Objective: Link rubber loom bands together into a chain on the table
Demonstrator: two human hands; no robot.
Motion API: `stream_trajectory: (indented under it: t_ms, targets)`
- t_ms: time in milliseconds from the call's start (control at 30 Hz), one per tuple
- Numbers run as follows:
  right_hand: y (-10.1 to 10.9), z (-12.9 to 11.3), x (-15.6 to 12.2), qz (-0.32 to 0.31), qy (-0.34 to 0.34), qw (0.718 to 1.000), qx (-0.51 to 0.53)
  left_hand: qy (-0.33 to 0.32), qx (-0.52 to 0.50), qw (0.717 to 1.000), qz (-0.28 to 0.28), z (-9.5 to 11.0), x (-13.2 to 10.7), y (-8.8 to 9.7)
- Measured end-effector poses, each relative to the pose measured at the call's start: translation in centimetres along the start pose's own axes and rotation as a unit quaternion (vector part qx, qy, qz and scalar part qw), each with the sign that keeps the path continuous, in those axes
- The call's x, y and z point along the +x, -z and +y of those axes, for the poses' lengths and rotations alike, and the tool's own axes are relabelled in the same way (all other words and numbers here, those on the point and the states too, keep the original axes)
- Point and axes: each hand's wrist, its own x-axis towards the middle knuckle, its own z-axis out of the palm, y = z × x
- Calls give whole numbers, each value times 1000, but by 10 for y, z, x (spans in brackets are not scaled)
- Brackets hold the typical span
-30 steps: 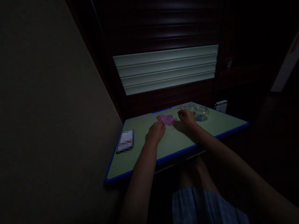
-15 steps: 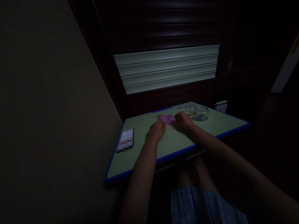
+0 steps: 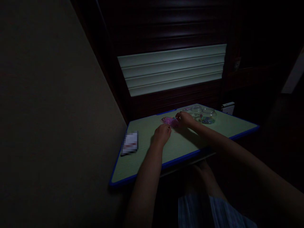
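Pink strands, probably small rubber bands, lie in a loose heap [image 3: 169, 121] on the far half of the table [image 3: 178, 147]. Stage, judged from where I stand: partway. Done, seemingly: a batch of mixed-colour bits [image 3: 207, 120] sits at the bottom of a clear jar [image 3: 215, 113]. Left: the heap, out on the tabletop and unsorted in look. How much has passed through the fingers cannot be told.

Appearance of heap: low, tangled, mostly pink, with a few other tints along its far edge; single bands too fine to make out in this dim light.

Clock positions taken from the heap, 12 away from the person. Left hand [image 3: 162, 133] at 7, at the near edge; fingers curled, thumb close to index. Right hand [image 3: 185, 119] at 3, just beside; fingers bent toward the thumb. Cannot tell whether either grips a band.

Jar at 3, beyond the right hand; second clear vessel [image 3: 196, 109] at 2. Pale flat item [image 3: 130, 143], detail obscured, at 8. Pale slatted panel [image 3: 173, 69] at 12, behind the table.
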Motion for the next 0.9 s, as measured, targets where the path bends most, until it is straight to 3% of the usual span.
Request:
stream_trajectory:
  t_ms: [133,333,700,900]
  targets:
    - [-8,-4,5,9,-32,999,-18,8,3,1000,-2,1,-1,1]
    - [-18,-7,-11,63,-106,992,-21,3,9,1000,-4,0,0,1]
    - [-22,-8,-12,-5,-52,998,-22,6,16,1000,-4,-1,1,0]
    - [-19,-10,-14,-9,-48,999,-20,15,14,1000,-19,2,1,3]
